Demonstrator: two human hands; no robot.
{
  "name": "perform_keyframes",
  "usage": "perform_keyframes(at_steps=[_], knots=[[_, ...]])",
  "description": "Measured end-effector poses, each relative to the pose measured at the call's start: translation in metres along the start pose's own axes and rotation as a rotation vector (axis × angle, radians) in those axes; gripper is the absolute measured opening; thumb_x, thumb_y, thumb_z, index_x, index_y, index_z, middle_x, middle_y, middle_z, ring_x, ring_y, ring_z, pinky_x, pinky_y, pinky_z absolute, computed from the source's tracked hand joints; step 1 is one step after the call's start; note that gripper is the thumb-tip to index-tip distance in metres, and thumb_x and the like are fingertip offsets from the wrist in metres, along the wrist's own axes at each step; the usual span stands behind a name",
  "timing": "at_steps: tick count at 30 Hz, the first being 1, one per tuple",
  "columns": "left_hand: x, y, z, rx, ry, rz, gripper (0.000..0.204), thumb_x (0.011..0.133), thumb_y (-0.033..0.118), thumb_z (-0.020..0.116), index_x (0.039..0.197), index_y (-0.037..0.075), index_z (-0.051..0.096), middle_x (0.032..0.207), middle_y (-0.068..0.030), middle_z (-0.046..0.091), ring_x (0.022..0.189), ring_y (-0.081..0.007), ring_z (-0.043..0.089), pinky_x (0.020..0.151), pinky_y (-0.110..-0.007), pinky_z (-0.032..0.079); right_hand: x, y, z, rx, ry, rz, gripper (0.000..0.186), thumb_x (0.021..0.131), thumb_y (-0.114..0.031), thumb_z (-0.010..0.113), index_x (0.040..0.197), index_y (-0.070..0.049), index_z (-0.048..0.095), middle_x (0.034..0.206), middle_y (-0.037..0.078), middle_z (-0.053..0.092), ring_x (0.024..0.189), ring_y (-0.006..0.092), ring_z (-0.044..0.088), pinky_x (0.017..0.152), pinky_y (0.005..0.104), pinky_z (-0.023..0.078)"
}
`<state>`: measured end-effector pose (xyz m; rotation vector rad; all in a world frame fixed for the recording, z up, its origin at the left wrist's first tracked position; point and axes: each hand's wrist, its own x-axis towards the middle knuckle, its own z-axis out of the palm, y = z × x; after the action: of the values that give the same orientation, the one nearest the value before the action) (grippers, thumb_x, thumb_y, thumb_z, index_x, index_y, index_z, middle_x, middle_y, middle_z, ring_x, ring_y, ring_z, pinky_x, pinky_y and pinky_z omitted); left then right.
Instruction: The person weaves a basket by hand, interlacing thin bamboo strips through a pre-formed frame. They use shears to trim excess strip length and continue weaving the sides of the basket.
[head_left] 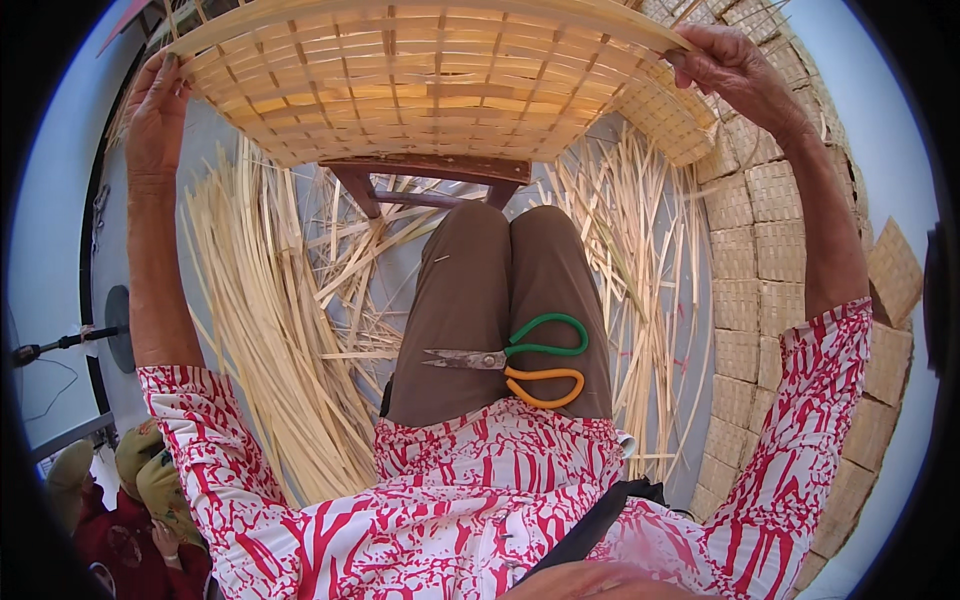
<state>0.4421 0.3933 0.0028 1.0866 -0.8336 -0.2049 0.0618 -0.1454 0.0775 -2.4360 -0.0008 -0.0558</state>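
Evidently gripped a wide, pale-yellow basket piece of woven flat strips (400, 95) at both ends of its near edge: pinched the left end between thumb and fingers with the left hand (157, 110), the right end likewise with the right hand (725, 65). Held the piece raised beyond the knees, above a reddish-brown wooden stool (430, 168); could not tell whether touching the seat. Had metal scissors with green and orange loop handles (490, 360) lying unheld on brown trousers (465, 290). Appeared to be at the edge-setting or checking step. Probably called next for levelling both ends evenly, without splitting strips.
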Motion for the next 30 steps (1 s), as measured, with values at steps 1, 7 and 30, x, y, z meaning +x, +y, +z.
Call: perform_keyframes(at_steps=[1,7,30], knots=[[0.001,0.0,0.001,0.002,-0.002,-0.002,0.021,0.099,0.012,0.057,0.117,0.005,0.064,0.113,-0.0032,0.067,0.107,-0.0126,0.059,0.102,-0.031,0.042,0.0,0.003,0.0,-0.007,0.012,-0.022,0.04,0.103,-0.029,0.054,0.137,-0.009,0.056,0.083,-0.003,0.066,0.075,0.0023,0.056,0.063,0.0209,0.044],[0.001,-0.002,0.002,0.011,-0.013,0.016,0.025,0.101,0.014,0.055,0.123,0.005,0.063,0.116,-0.0037,0.067,0.107,-0.0129,0.058,0.099,-0.03,0.041,0.003,-0.019,0.004,-0.177,0.007,-0.009,0.035,0.102,-0.029,0.056,0.128,-0.007,0.063,0.08,-0.004,0.063,0.073,0.0027,0.054,0.066,0.0203,0.046],[-0.225,0.106,-0.025,0.81,0.581,-0.124,0.022,0.097,0.013,0.061,0.116,0.002,0.063,0.112,-0.0066,0.067,0.101,-0.0169,0.064,0.096,-0.033,0.049,-0.028,-0.089,0.239,0.547,-0.5,0.322,0.021,0.09,-0.019,0.062,0.096,-0.002,0.073,0.074,0.003,0.07,0.058,0.0064,0.059,0.055,0.0213,0.048]])
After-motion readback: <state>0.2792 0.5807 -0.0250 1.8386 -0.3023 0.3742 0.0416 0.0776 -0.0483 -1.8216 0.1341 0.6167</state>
